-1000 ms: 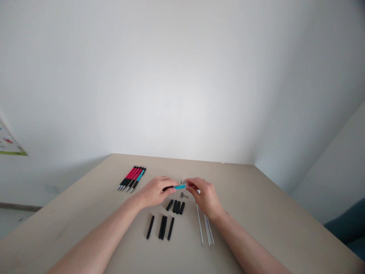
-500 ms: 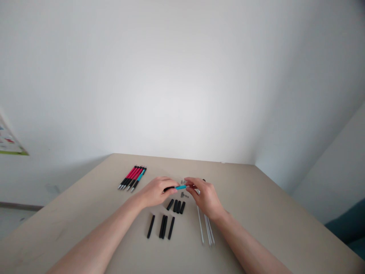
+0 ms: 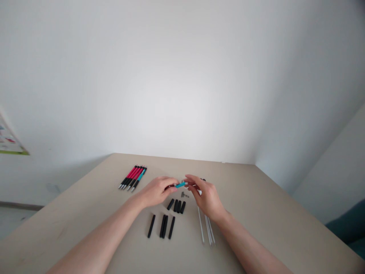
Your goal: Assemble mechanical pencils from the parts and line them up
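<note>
Above the middle of the table, my left hand (image 3: 159, 190) is closed around a pen (image 3: 180, 185) with a turquoise barrel. The pen's left part is hidden in that hand. My right hand (image 3: 204, 193) meets the pen's right end, thumb and fingertips closed about a pale tip there. Small metal parts (image 3: 184, 195) lie just below the pen. Short black tubes (image 3: 178, 206) are grouped nearer to me, with longer black tubes (image 3: 163, 226) in front of them. Thin white refills (image 3: 209, 232) lie beside my right wrist, their far ends partly covered by the right hand.
A row of pens (image 3: 133, 177), mostly pink with black grips and one turquoise, lies at the table's back left. The beige table (image 3: 270, 213) meets a white wall (image 3: 182, 95). Something dark teal (image 3: 349, 224) stands past the table's right edge.
The pen has tilted, its right end now slightly higher, and its black part has gone out of sight in my left hand. My right fingers have shifted a little at its end.
</note>
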Tool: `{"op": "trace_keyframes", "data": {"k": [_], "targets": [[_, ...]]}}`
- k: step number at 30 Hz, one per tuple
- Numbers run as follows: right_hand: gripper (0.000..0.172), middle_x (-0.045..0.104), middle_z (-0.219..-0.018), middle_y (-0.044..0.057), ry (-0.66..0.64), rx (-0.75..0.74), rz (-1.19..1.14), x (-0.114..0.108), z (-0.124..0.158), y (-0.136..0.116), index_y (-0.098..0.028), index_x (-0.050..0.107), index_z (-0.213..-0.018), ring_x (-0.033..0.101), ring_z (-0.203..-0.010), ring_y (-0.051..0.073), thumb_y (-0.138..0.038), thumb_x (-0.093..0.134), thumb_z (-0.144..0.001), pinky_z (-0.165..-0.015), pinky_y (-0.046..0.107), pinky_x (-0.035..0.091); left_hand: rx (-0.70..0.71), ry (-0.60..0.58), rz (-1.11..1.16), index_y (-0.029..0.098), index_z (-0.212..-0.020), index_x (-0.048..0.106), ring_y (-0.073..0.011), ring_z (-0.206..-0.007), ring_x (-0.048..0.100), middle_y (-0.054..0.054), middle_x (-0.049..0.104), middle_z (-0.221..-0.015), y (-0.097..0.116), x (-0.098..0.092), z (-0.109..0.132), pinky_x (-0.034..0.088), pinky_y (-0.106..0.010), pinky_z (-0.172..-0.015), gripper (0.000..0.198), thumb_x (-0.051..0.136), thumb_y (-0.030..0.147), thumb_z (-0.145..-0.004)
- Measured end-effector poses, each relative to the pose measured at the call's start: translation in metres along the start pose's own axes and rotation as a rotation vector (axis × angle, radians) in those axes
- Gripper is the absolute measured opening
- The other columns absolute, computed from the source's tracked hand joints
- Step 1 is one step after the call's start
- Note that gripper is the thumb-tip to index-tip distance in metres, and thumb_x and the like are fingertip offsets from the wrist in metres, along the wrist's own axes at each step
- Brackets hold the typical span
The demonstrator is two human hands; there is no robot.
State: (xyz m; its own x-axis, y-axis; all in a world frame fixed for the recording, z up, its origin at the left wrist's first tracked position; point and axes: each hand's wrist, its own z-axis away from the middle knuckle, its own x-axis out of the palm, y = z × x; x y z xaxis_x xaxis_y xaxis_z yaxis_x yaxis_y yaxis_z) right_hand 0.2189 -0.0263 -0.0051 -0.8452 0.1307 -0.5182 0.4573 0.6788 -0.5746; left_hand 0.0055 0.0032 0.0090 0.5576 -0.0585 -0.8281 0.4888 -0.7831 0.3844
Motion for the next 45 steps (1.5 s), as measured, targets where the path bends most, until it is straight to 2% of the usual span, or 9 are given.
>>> {"op": "trace_keyframes", "data": {"k": [5,9,13,17,21,29,35,39,45], "targets": [[0.031,0.071,-0.099,0.003,-0.027,0.052,0.002,0.002,0.001,-0.001,-0.024,0.054,-0.117,0.069,-0.081,0.016,-0.018,0.048,-0.087,-0.076,0.029,0.055,0.023,-0.012,0.022,0.02,-0.097,0.059,-0.0134,-0.08,0.057,-0.001,0.063,-0.089,0.0,0.001,-0.001,0.041,-0.023,-0.072,0.015,0.046,0.022,-0.091],[0.031,0.07,-0.098,0.003,-0.025,0.033,0.036,-0.001,0.0,-0.003,-0.023,0.054,-0.117,0.067,-0.08,0.015,-0.016,0.045,-0.088,-0.074,0.027,0.053,0.02,-0.002,0.03,0.02,-0.098,0.058,-0.0139,-0.08,0.057,-0.002,0.063,-0.089,0.0,0.001,-0.001,0.041,-0.023,-0.072,0.016,0.044,0.023,-0.091],[0.024,0.067,-0.092,0.005,-0.024,-0.001,0.202,-0.013,-0.003,-0.004,-0.02,0.062,-0.101,0.061,-0.086,0.017,-0.012,0.048,-0.084,-0.076,0.029,0.048,-0.039,0.035,0.053,0.02,-0.095,0.056,-0.0131,-0.075,0.056,0.0,0.061,-0.083,0.001,0.0,-0.001,0.041,-0.023,-0.07,0.014,0.043,0.024,-0.092],[0.022,0.065,-0.083,0.004,-0.239,0.057,0.346,-0.027,-0.005,-0.003,-0.02,0.065,-0.082,0.059,-0.08,0.017,-0.005,0.052,-0.072,-0.071,0.027,0.043,-0.105,0.048,0.097,0.019,-0.09,0.051,-0.0129,-0.07,0.056,0.0,0.06,-0.076,0.003,-0.003,0.001,0.042,-0.023,-0.068,0.014,0.039,0.026,-0.093],[0.025,0.065,-0.078,0.0,-0.469,0.113,0.41,-0.036,-0.003,-0.003,-0.021,0.065,-0.074,0.058,-0.074,0.015,-0.002,0.052,-0.062,-0.066,0.025,0.039,-0.108,0.059,0.105,0.019,-0.092,0.05,-0.0143,-0.074,0.057,-0.003,0.062,-0.083,0.003,-0.005,0.002,0.043,-0.024,-0.07,0.016,0.037,0.027,-0.093],[0.021,0.062,-0.072,-0.002,-0.715,0.093,0.357,-0.041,0.001,-0.005,-0.022,0.067,-0.073,0.057,-0.069,0.013,-0.009,0.057,-0.06,-0.062,0.022,0.036,-0.095,0.042,0.116,0.02,-0.092,0.047,-0.0152,-0.079,0.059,-0.004,0.064,-0.087,0.002,-0.006,0.002,0.043,-0.025,-0.073,0.015,0.034,0.026,-0.094],[0.015,0.063,-0.074,-0.002,-0.761,0.031,0.315,-0.032,0.001,-0.013,-0.023,0.067,-0.074,0.056,-0.068,0.013,-0.014,0.062,-0.063,-0.06,0.021,0.035,-0.095,0.044,0.115,0.019,-0.092,0.048,-0.0152,-0.078,0.059,-0.004,0.064,-0.087,0.004,-0.007,0.002,0.043,-0.025,-0.073,0.016,0.035,0.027,-0.094],[0.023,0.063,-0.076,-0.002,-0.735,-0.016,0.288,-0.033,0.004,-0.023,-0.024,0.067,-0.075,0.056,-0.067,0.013,-0.008,0.062,-0.061,-0.059,0.021,0.035,-0.082,0.059,0.144,0.019,-0.098,0.047,-0.0146,-0.079,0.06,-0.004,0.064,-0.089,0.002,-0.006,0.002,0.044,-0.025,-0.073,0.015,0.034,0.024,-0.094],[0.02,0.061,-0.076,-0.002,-0.751,-0.071,0.22,-0.03,0.008,-0.031,-0.023,0.066,-0.068,0.056,-0.068,0.013,-0.005,0.061,-0.06,-0.056,0.021,0.035,0.001,0.126,0.107,0.019,-0.104,0.055,-0.0168,-0.097,0.056,-0.007,0.062,-0.101,-0.002,-0.005,0.001,0.044,-0.029,-0.086,0.022,0.036,0.018,-0.093]]}}
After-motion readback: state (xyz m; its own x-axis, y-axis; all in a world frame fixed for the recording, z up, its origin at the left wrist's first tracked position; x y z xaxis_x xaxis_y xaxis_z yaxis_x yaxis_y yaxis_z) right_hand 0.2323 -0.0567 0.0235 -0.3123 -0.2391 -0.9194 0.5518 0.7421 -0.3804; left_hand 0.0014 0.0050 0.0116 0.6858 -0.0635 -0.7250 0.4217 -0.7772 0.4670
